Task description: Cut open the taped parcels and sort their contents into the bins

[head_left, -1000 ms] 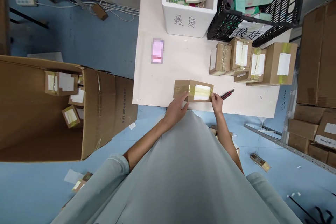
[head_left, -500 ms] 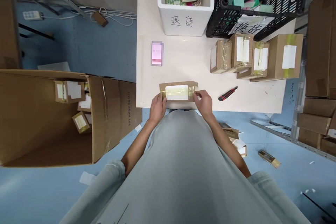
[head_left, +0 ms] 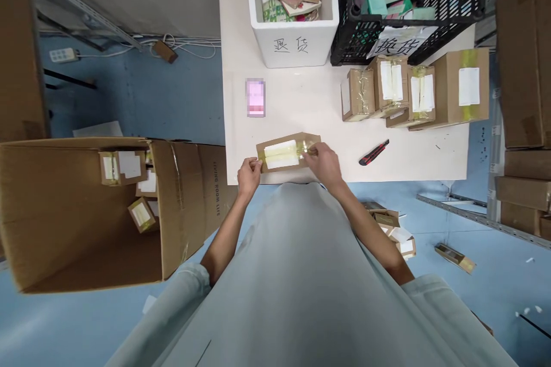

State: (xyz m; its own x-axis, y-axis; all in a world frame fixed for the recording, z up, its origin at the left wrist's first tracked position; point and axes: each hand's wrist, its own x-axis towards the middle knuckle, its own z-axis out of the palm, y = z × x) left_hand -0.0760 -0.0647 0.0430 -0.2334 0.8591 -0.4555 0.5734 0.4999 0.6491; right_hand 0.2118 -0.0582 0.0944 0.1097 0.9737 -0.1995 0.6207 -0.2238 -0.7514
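Observation:
A small taped cardboard box (head_left: 280, 155) with a white label lies near the table's front edge, slightly tilted. My left hand (head_left: 249, 176) is closed at its lower left corner, thumb and fingers pinching there. At the other end, my right hand (head_left: 326, 164) is closed with its fingertips on the clear yellowish tape over the box's right end. Whether a loose tape edge is in those fingers is too small to tell. A red and black utility knife (head_left: 374, 152) rests on the table to the right of my right hand.
Taped parcels (head_left: 391, 87) stand at the table's right. Behind them are a black crate (head_left: 451, 31) with green boxes and a white bin (head_left: 297, 49) of small packets. A pink, blurred item (head_left: 256, 97) lies left. A large open carton (head_left: 185, 195) holds several parcels.
The box has shifted left and turned, its labelled face now mostly upward. Both hands have moved left with it, the right one away from the knife. The right fingers have slid inward along the tape.

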